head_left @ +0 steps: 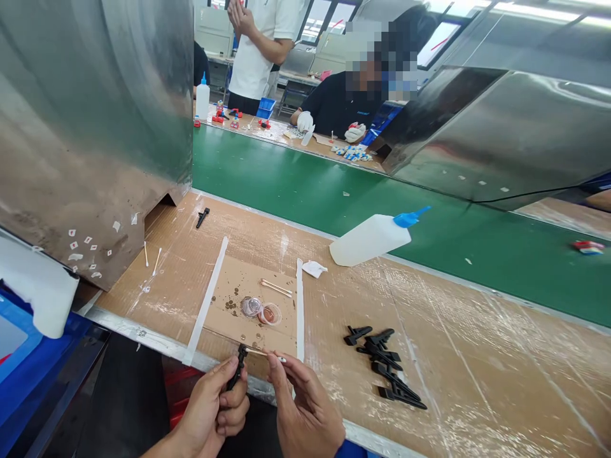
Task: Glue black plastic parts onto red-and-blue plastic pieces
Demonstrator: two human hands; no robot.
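Near the front edge of the table, my left hand (214,404) is closed around a small black plastic part (237,370), held upright. My right hand (305,401) pinches a cotton swab (258,352), whose far end touches the top of the black part. Just beyond my hands, a small round clear container (251,307) and an open shallow cup with reddish contents (271,314) stand on a cardboard piece (238,273) with dark wet spots. Two more swabs (276,288) lie behind the cup.
Several black parts (389,362) lie in a pile at the right. A white bottle with a blue nozzle (370,240) lies tilted near the green belt (296,184). Another black part (203,218) and two swabs (156,261) lie left. Metal panels flank the table; people are across the belt.
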